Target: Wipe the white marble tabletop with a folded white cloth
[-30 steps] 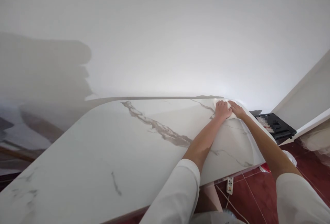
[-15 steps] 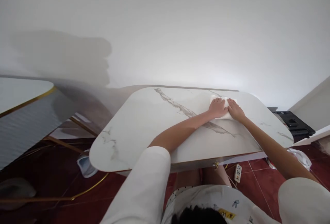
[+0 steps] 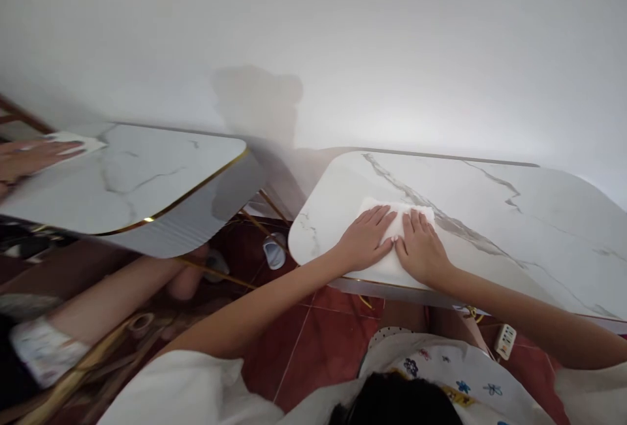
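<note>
Both hands lie flat on a white cloth point(image 3: 396, 249) spread on a white marble-patterned tabletop point(image 3: 553, 242). My left hand point(image 3: 367, 236), fingers stretched out, presses the cloth's left part. Beside it, my right hand point(image 3: 422, 249) rests on the right part with its fingers extended, and the two thumbs nearly touch. Under the palms, some of the cloth is hidden. It lies left of the long grey-brown vein, towards the table's front edge.
Another marble-patterned table point(image 3: 147, 177) with a gold edge stands at left. There, another person's hand point(image 3: 34, 157) rests on a white cloth point(image 3: 81, 143). A wall runs behind both tables. A power strip point(image 3: 505, 341) and a slipper-like item point(image 3: 274, 252) lie on the red floor.
Both hands and the cloth have slid left across the tabletop and closer to its front edge. My view has turned left, bringing the other person's hand and legs into sight.
</note>
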Demonstrator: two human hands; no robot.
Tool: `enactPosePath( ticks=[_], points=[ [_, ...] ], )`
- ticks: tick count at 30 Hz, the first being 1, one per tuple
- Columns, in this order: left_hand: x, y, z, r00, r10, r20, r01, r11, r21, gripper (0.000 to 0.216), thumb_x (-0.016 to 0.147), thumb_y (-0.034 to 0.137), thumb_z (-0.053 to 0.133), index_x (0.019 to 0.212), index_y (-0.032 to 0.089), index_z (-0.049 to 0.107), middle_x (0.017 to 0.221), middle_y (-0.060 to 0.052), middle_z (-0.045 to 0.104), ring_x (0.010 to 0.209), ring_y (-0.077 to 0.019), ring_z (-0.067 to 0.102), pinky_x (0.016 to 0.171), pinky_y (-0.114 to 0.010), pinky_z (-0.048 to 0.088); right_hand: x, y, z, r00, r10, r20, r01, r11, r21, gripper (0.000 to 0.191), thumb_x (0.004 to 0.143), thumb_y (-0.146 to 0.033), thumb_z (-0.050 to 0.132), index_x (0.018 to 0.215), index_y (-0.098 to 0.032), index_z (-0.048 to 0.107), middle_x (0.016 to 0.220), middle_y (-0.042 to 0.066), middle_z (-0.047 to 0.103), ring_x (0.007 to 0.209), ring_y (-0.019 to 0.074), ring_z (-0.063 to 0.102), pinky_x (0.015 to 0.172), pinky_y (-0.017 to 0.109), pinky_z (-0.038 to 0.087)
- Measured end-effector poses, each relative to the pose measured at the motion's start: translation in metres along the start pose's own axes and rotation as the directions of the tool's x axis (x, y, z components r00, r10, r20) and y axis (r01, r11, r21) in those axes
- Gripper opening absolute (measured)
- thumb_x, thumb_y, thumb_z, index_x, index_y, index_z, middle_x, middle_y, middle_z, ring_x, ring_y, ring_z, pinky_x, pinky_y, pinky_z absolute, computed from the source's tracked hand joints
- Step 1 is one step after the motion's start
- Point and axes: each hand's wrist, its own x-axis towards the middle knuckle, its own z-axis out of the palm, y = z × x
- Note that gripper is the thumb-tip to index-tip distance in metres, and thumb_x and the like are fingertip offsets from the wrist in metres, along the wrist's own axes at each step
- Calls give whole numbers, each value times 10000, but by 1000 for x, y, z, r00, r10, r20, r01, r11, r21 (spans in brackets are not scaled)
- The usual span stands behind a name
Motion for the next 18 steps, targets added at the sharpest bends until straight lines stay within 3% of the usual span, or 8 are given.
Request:
enactPosePath(
  ticks=[4, 7, 10, 13, 18],
  points=[
    [-47, -34, -11, 998, -50, -35, 51, 998, 30, 583, 956, 419, 308, 1499, 210, 341, 1563, -61, 363, 1460, -184, 291, 1206, -378, 258, 10, -63, 8, 991, -63, 119, 62, 998, 12, 697, 938, -402, 342, 1562, -161, 148, 1587, 135, 283, 1478, 385, 174, 1157, 666, 244],
    [-73, -58, -16, 997, -56, -56, 60, 996, 59, 599, 964, 430, 309, 1479, 127, 354, 1538, -131, 393, 1445, -231, 323, 1200, -411, 273, 24, -105, 9, 972, -71, 224, 80, 996, -29, 651, 935, -314, 354, 1488, 23, 285, 1561, 242, 297, 1472, 393, 190, 1168, 602, 233],
    [-89, -77, -16, 983, -156, -94, 166, 980, 109, 590, 966, 420, 311, 1466, 112, 367, 1539, -156, 382, 1449, -278, 308, 1191, -459, 277, 39, -136, 11, 951, -44, 306, 67, 996, -62, 623, 944, -267, 371, 1445, 101, 329, 1551, 292, 275, 1467, 394, 201, 1185, 524, 214],
    [-93, -92, -11, 957, -256, -136, 274, 953, 130, 556, 963, 373, 315, 1468, 148, 366, 1546, -138, 373, 1453, -294, 294, 1173, -491, 293, 53, -151, 17, 938, -20, 346, 44, 997, -61, 618, 949, -231, 379, 1458, 111, 298, 1553, 303, 260, 1468, 394, 193, 1184, 504, 209],
    [-70, -117, -2, 948, -262, -179, 288, 948, 135, 515, 962, 311, 321, 1442, 141, 393, 1528, -142, 399, 1436, -274, 326, 1175, -467, 286, 80, -145, 36, 961, 1, 278, 7, 1000, -26, 600, 938, -208, 378, 1457, 85, 315, 1545, 299, 285, 1464, 378, 224, 1161, 530, 224]
  ],
)
